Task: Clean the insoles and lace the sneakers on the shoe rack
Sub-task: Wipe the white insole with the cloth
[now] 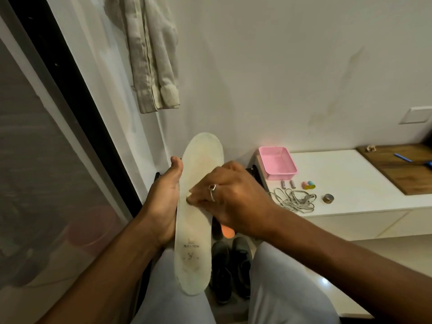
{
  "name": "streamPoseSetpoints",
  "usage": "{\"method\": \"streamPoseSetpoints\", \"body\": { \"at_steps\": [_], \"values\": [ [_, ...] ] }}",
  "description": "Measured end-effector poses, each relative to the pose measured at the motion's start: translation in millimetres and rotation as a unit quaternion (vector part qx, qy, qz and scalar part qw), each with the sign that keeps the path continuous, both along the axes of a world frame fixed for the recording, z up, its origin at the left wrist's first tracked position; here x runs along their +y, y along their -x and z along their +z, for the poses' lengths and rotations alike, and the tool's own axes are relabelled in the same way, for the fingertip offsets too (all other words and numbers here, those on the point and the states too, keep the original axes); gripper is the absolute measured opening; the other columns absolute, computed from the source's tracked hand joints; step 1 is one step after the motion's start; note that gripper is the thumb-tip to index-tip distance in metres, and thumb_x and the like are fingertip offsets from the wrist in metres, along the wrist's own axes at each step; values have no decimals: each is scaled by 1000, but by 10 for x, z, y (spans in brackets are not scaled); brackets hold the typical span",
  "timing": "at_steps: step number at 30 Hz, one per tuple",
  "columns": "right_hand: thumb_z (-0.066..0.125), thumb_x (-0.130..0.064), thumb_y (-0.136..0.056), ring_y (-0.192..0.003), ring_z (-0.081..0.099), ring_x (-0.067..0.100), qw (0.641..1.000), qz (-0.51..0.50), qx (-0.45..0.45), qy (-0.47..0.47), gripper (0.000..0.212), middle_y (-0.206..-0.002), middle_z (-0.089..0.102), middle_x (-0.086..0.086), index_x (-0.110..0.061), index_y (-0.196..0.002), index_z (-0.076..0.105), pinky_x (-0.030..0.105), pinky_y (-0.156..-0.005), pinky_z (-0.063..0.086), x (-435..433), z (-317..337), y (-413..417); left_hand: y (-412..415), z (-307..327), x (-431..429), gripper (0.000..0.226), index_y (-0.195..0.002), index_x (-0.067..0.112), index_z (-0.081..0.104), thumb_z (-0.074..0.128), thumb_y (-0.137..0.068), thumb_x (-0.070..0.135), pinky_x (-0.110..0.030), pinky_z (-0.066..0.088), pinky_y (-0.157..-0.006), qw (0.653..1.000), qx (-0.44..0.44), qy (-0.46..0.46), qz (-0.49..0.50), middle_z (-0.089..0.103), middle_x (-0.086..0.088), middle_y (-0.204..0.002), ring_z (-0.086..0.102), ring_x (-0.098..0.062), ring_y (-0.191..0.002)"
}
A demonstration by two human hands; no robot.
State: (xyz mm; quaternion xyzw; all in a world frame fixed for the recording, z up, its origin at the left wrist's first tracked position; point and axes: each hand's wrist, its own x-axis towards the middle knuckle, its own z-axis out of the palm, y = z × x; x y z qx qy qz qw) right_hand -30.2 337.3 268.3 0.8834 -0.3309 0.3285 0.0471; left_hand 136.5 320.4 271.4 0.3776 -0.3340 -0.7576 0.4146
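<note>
Insole [192,232] is held up in the air betw. the knees, both hands on it. Its long axis runs nearly straight away from the person: toe end far, heel end (the one w/ the printed marks) near.

Left hand [163,197] is at the insole's left edge, palm cupped under it and thumb lying along the rim, so it does the carrying. Right hand [231,195] reaches in over the insole's right edge, fingers curled, fingertips [190,199] bunched tight & pressed on the top face about mid-length. There's a pale speck at the tips, nail or scrap of wipe, can't tell. Thumb is hidden.

My read: the step in hand is spot-cleaning. The next rub prob. runs along the long axis from the tips, toward heel or toe, w/ the left hand bracing from beneath so the insole doesn't flex.

- **Below the insole's heel end:** dark sneakers [230,270], side by side.
- **Right of the insole, well apart:** white counter [350,174] w/ a pink tray [278,163] and grey laces [294,201] in a loose heap. A tape roll [328,198] sits farther right.
- **Above the insole's toe end:** pale garment [152,54] hanging on the wall.
- **Left of the insole:** dark glass door [46,160].
</note>
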Motion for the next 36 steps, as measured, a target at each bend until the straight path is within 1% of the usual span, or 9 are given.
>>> {"method": "streamPoseSetpoints", "body": {
  "at_steps": [3,7,11,16,19,22,28,31,36],
  "values": [
    [78,-18,-86,-88,70,19,993,-105,-45,26,10,-98,77,-2,-16,-96,81,35,-84,43,-267,27,67,65,28,70,67,-129,17,65,25,-101,63,-49,61,-82,1000,-1,5,-14,70,-19,-121,70,-36,-104],
    [77,-14,-87,-90,72,13,992,-14,-119,-27,11,-98,77,0,-12,-97,81,36,-85,51,-54,-123,-121,-3,35,27,71,-132,12,64,27,-100,64,-42,60,-84,1000,5,-4,6,70,-17,-121,71,-32,-105],
    [75,-22,-88,-95,69,13,999,16,-48,-12,14,-104,76,-7,-19,-101,80,34,-84,40,149,-155,-124,-28,38,-6,76,-129,10,64,25,-99,68,-42,57,-90,1000,-17,-10,9,70,-19,-122,70,-32,-107],
    [78,-19,-84,-84,69,18,985,-136,-97,29,10,-94,78,-5,-19,-93,81,43,-80,45,-305,-18,-11,46,18,59,67,-132,16,63,26,-101,63,-48,60,-81,1000,-11,6,-1,70,-21,-121,71,-38,-99],
    [79,-15,-84,-88,71,12,987,-63,-145,-26,10,-96,78,-4,-16,-94,81,33,-89,45,-149,-90,-120,2,56,49,69,-129,15,65,26,-101,64,-44,60,-83,1000,-7,-4,4,71,-17,-121,72,-33,-103],
    [78,-19,-86,-94,69,10,994,-7,-99,-53,13,-100,77,-5,-18,-99,80,34,-85,42,50,-127,-178,-30,62,26,76,-129,12,66,26,-98,69,-46,56,-92,1000,-13,-24,5,68,-19,-126,68,-36,-112],
    [79,-19,-84,-84,70,16,979,-152,-133,7,9,-92,78,-4,-20,-93,81,46,-82,47,-420,32,47,57,43,106,66,-127,17,66,30,-98,65,-49,62,-75,1000,-27,-2,-16,72,-23,-110,73,-37,-83],
    [79,-17,-84,-88,70,13,985,-84,-150,-23,10,-95,78,-4,-17,-95,81,29,-85,43,-217,-61,-78,15,61,82,68,-131,15,65,28,-100,64,-45,61,-81,1000,-9,-7,-3,72,-19,-118,73,-34,-96],
    [80,-21,-85,-84,67,16,995,-47,-88,-18,12,-93,77,-5,-20,-97,81,34,-76,40,-125,-86,-80,10,43,54,71,-130,15,66,25,-100,65,-42,61,-80,1000,-11,-12,-6,71,-17,-120,72,-32,-101]
  ]
}}
